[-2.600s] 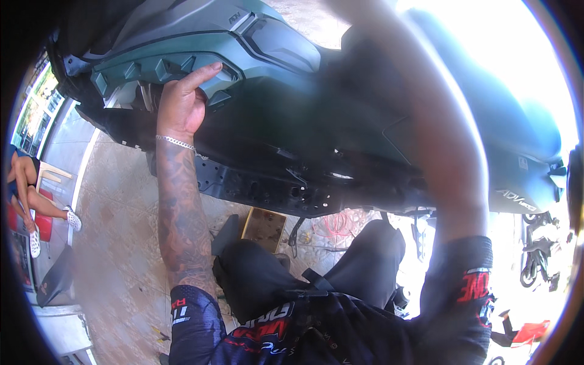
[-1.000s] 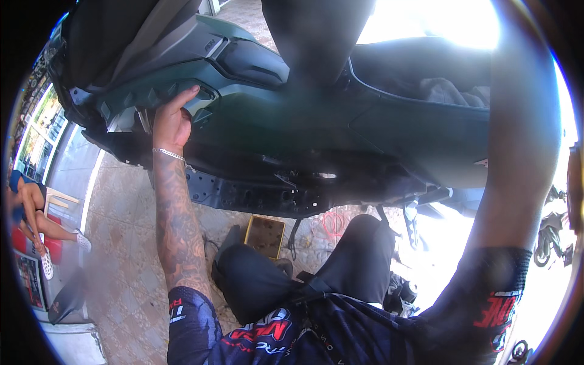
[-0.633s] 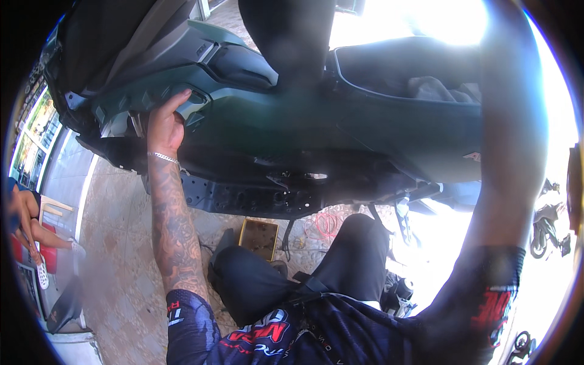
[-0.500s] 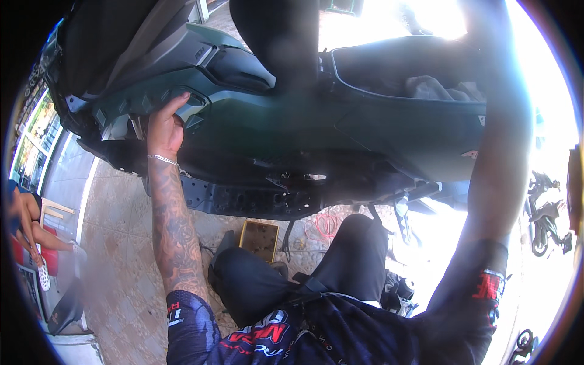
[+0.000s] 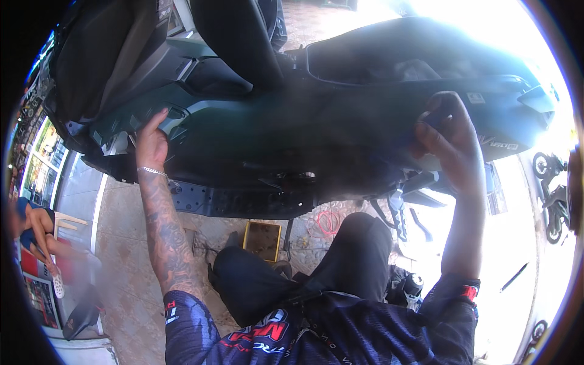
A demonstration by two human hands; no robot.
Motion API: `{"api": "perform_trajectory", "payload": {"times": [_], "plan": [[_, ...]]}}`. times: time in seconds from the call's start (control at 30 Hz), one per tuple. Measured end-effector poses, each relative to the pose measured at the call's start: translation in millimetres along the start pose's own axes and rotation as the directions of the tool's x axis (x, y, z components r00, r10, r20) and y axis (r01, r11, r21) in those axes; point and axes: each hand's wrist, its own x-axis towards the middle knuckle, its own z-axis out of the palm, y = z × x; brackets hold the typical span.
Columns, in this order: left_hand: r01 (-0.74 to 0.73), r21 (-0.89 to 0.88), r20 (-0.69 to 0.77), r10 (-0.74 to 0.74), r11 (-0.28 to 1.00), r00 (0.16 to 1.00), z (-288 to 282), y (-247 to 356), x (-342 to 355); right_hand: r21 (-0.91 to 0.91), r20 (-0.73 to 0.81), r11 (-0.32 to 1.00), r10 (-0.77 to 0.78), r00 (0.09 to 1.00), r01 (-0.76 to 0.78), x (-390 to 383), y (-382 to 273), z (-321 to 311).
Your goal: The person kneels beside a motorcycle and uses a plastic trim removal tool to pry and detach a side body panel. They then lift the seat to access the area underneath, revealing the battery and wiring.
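Note:
A dark green scooter body [image 5: 255, 125] stretches across in front of me. My left hand [image 5: 152, 140] grips the lower edge of its green side panel [image 5: 115, 121] at the left, thumb on the outer face and the other fingers partly hidden behind. My right hand [image 5: 447, 131] is closed in front of the rear side of the body, fingers bent together. Something small and dark bluish shows at its fingertips, too hazy to name.
A black seat-like shape [image 5: 237, 36] rises above the scooter. A yellow-rimmed tray [image 5: 263, 241] and a red coiled cord [image 5: 326, 224] lie on the tiled floor below. A seated person [image 5: 42, 234] is at far left, parked motorbikes [image 5: 550, 201] at far right.
My right hand has come down from the upper right to the scooter's rear side. The view has shifted slightly; my left hand keeps its place on the panel.

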Motion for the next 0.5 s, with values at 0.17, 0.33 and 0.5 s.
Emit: {"api": "perform_trajectory", "payload": {"times": [0.17,0.33,0.5], "plan": [[-0.037,0.053,0.006,0.037,0.998,0.999,0.7,1.5,-2.9,-0.466,-0.106,0.885,-0.059,0.993,0.003,11.9,28.2,15.5],[-0.046,0.072,-0.029,0.048,0.996,0.998,5.0,4.0,-8.9,-0.731,0.088,0.641,-0.250,0.964,0.233,32.0,34.3,44.7],[-0.092,0.077,-0.037,0.095,0.993,0.995,5.4,4.5,-15.2,-0.894,0.241,0.368,-0.089,0.967,0.256,46.7,26.8,48.9]]}}
